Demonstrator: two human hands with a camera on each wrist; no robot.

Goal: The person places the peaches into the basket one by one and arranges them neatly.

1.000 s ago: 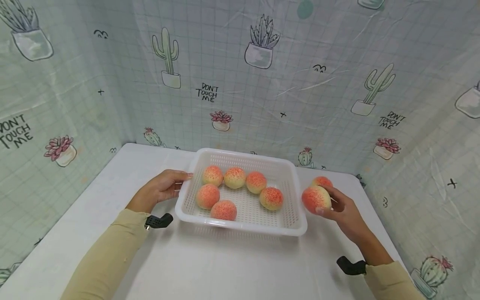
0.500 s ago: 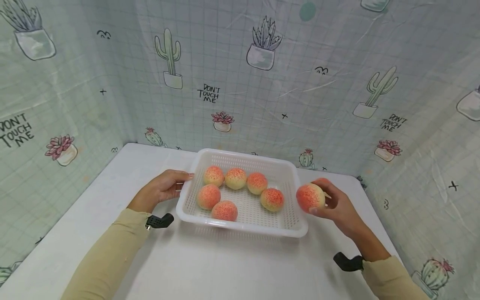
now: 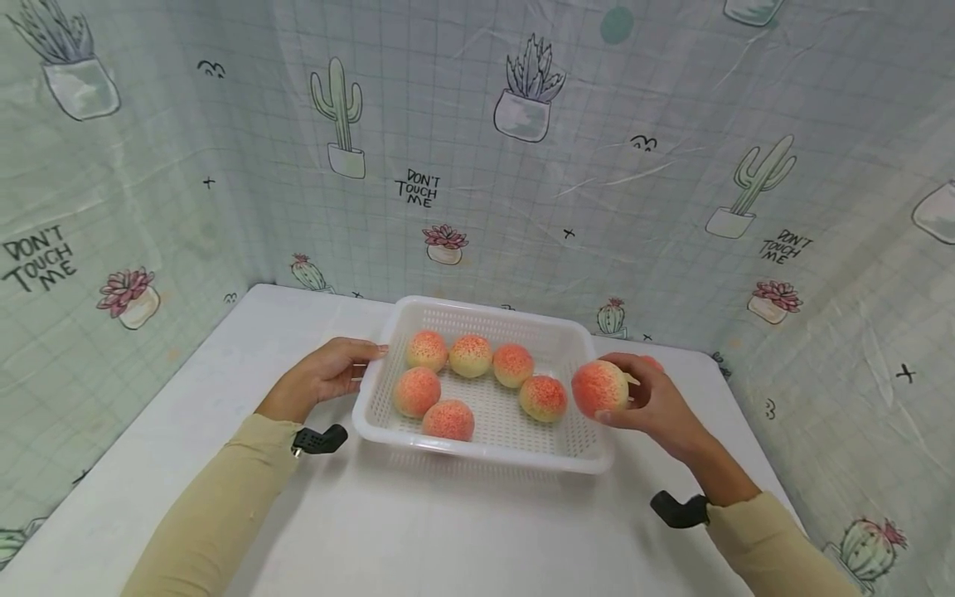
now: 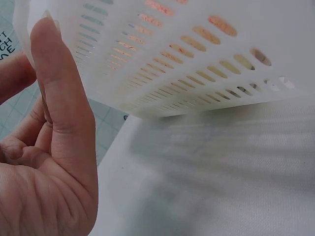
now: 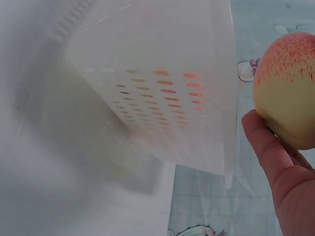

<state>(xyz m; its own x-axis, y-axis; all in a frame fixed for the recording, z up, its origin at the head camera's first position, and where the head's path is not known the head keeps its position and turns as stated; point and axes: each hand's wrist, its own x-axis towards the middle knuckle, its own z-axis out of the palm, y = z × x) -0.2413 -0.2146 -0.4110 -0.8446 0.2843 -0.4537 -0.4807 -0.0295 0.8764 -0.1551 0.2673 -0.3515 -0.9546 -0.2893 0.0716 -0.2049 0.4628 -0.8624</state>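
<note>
A white perforated plastic basket (image 3: 492,456) stands on the table with several red-and-yellow peaches (image 3: 513,366) inside, spread along its left, back and right. My left hand (image 3: 324,377) holds the basket's left rim; the left wrist view has the thumb (image 4: 66,93) up against the outer wall. Between the thumb and fingers of my right hand (image 3: 656,406) is another peach (image 3: 599,389), raised over the basket's right rim. In the right wrist view that held peach (image 5: 290,93) is higher than the rim. One more peach (image 3: 652,363) shows only slightly behind the right hand.
A white table (image 3: 477,539) lies under everything. Grid-patterned cloth (image 3: 462,149) printed with cacti hangs close behind it and at both sides. Each wrist carries a black camera mount (image 3: 319,439).
My right hand has moved left with its peach, from beside the basket to over its right rim. The peach behind it is now mostly hidden. The left hand has stayed on the basket.
</note>
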